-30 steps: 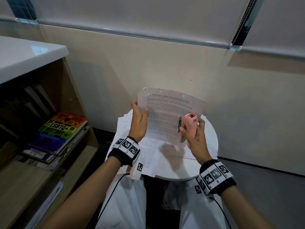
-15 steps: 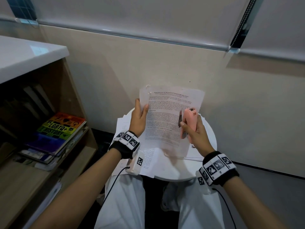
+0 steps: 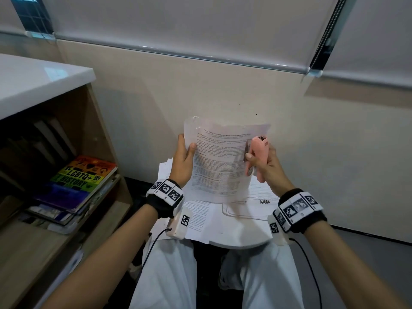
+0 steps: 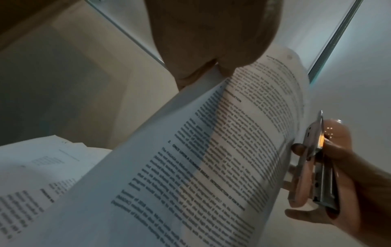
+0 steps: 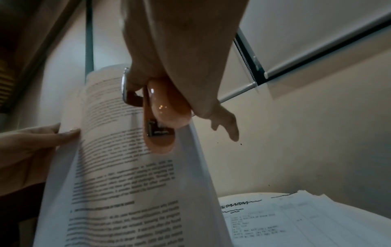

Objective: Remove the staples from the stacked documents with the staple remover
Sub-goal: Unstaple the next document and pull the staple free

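left hand [image 3: 183, 160] pinches the document [image 3: 219, 161] upright off the table [image 3: 240, 240], likely exposing its top edge to the pink staple remover [image 3: 256, 156] clasped in right hand [image 3: 268, 168].

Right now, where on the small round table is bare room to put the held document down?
The round table shows one bare patch: its near edge, between the left papers and the right stack. Everywhere farther back is covered with papers.

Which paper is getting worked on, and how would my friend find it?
Find the small round white table by the wall, covered in loose papers. Above it, the left hand holds up one printed document. It alone stands lifted, with a pink staple remover at its right edge.
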{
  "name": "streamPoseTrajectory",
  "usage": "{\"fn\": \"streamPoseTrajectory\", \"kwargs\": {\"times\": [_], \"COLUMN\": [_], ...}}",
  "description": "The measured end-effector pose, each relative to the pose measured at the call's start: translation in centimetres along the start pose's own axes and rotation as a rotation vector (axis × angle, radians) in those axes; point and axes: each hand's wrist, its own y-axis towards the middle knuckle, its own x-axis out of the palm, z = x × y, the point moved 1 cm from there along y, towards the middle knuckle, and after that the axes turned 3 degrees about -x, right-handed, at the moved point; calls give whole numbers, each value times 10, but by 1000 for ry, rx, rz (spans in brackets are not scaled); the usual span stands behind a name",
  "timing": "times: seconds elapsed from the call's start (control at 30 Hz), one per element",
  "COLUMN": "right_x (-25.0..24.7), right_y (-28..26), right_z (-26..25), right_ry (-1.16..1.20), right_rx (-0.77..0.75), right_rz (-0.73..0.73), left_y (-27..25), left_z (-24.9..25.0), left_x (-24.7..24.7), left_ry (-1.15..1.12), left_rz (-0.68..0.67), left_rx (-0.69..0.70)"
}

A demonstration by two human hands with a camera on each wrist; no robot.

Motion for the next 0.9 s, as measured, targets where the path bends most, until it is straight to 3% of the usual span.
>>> {"fn": "streamPoseTrajectory", "kwargs": {"times": [0.13, 0.33, 0.53, 0.77, 0.9], "right_x": [6, 31, 53, 58, 59], "right_y": [2, 0, -2, 3, 6], "right_z": [-2, -8, -1, 4, 1], "right_ry": [44, 35, 66, 67, 40], "right_rx": [29, -107, -66, 7, 29], "right_rz": [38, 118, 39, 25, 15], "left_y": [2, 1, 1, 7, 9], "left_z": [1, 9, 11, 4, 4], "left_x": [-6, -10, -23, -35, -34], "left_ry": [39, 139, 82, -9, 87], "left_rz": [10, 203, 317, 197, 152], "left_rx": [11, 149, 67, -67, -47]}}
